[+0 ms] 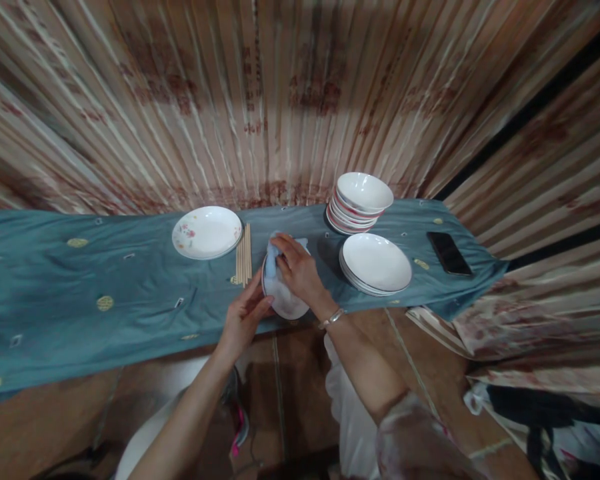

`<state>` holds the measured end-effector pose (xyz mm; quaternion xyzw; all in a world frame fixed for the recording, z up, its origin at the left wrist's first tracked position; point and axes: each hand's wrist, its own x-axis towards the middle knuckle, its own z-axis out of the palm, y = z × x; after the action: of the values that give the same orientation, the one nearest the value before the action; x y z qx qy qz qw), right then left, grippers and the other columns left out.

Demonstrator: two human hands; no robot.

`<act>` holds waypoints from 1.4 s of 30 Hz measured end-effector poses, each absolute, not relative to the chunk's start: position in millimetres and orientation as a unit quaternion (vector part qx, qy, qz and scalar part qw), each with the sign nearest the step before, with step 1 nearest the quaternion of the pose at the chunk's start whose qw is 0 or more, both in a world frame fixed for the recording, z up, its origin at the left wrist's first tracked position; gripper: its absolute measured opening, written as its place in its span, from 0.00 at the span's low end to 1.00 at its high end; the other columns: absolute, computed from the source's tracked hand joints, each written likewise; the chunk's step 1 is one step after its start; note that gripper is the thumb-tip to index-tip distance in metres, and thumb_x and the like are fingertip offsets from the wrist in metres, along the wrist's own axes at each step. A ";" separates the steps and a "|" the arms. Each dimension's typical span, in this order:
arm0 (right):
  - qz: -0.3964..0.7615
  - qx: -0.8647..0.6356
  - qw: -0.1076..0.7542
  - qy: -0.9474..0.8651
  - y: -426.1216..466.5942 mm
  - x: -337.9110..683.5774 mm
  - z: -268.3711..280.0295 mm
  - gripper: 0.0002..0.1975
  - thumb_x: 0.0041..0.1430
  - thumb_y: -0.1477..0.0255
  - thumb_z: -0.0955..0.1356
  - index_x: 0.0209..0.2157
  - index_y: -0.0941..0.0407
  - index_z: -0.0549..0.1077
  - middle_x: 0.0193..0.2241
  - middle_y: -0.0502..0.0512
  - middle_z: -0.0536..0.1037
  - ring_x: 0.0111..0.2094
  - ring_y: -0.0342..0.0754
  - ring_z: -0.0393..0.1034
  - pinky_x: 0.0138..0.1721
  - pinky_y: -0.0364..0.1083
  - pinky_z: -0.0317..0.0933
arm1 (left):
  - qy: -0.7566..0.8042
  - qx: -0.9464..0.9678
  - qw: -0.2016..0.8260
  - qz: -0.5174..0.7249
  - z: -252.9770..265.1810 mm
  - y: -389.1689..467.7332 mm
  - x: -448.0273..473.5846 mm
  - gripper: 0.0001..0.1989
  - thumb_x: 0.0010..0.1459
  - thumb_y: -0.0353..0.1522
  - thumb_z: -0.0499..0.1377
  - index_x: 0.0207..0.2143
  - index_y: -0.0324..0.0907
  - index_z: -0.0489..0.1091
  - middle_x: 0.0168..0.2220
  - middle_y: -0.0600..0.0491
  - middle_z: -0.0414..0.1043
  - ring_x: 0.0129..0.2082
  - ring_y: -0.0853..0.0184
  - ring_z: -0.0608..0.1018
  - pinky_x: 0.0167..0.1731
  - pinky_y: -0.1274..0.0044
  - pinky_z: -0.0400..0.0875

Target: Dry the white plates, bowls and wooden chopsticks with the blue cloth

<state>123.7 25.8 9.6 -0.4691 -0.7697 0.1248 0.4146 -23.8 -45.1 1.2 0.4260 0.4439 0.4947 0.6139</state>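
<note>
From afar, I'm guiding the left hand (245,308), clamped on the white bowl (289,303) at the counter's (145,293) near edge; the right hand (297,265) is gripping a blue cloth (271,260) inside. I'm judging the bowl light, stiff, slippery, breakable, its rim offering the surest hold.

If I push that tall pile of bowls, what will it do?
The pile of bowls might wobble or tip, as it stands several bowls high. The top bowl could feel slippery, because its surface shines. They all look like china, so falling onto the floor would probably break them.
</note>
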 end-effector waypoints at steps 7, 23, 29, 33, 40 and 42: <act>0.128 -0.576 0.370 -0.718 46.1 140.8 6.2 0.16 0.62 0.77 0.59 0.50 0.58 0.67 0.50 0.59 0.73 0.52 0.49 0.67 0.56 0.47 0.57 | 0.447 0.414 0.616 0.500 3.9 -46.1 -22.8 0.39 0.44 0.39 0.68 0.59 0.45 0.63 0.43 0.47 0.77 0.34 0.64 0.78 0.31 0.76 0.75; 0.057 -0.699 0.134 -0.700 36.7 159.2 -18.2 0.13 0.65 0.71 0.59 0.47 0.61 0.67 0.38 0.66 0.77 0.39 0.53 0.73 0.39 0.47 0.62 | 0.472 0.310 0.633 0.529 -3.8 -46.4 -24.3 0.42 0.39 0.37 0.71 0.59 0.44 0.63 0.38 0.49 0.78 0.32 0.64 0.78 0.28 0.73 0.78; 0.043 -0.698 0.079 -0.710 23.2 165.1 -17.7 0.12 0.64 0.72 0.61 0.46 0.61 0.69 0.38 0.66 0.78 0.39 0.53 0.74 0.39 0.46 0.62 | 0.468 0.283 0.636 0.544 -9.4 -46.1 -24.9 0.39 0.40 0.35 0.71 0.57 0.45 0.65 0.37 0.51 0.78 0.32 0.66 0.77 0.28 0.73 0.78; 0.065 -0.692 0.063 -0.716 13.9 165.2 -13.4 0.11 0.64 0.74 0.61 0.45 0.59 0.70 0.40 0.64 0.76 0.41 0.53 0.71 0.41 0.47 0.62 | 0.466 0.283 0.631 0.552 -10.2 -43.8 -26.0 0.39 0.41 0.35 0.70 0.58 0.46 0.64 0.40 0.49 0.78 0.34 0.64 0.78 0.31 0.72 0.78; 0.024 -0.640 0.067 -0.765 -4.8 159.2 -15.5 0.15 0.63 0.80 0.57 0.44 0.60 0.71 0.48 0.65 0.68 0.48 0.53 0.63 0.48 0.49 0.60 | 0.458 0.280 0.620 0.572 -10.8 -39.5 -28.5 0.40 0.41 0.35 0.70 0.59 0.45 0.63 0.41 0.48 0.78 0.35 0.64 0.78 0.33 0.71 0.78; 0.024 -0.623 0.064 -0.779 -9.2 159.0 -15.8 0.15 0.63 0.80 0.57 0.43 0.60 0.72 0.46 0.65 0.69 0.47 0.54 0.63 0.47 0.50 0.59 | 0.458 0.278 0.620 0.573 -9.6 -39.5 -28.2 0.40 0.40 0.35 0.70 0.58 0.44 0.64 0.40 0.48 0.78 0.34 0.65 0.78 0.32 0.71 0.78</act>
<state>159.0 -9.2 -15.8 -0.6233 -0.7790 0.0238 0.0640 -28.2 -39.5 -9.6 0.2783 0.4575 0.5735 0.6200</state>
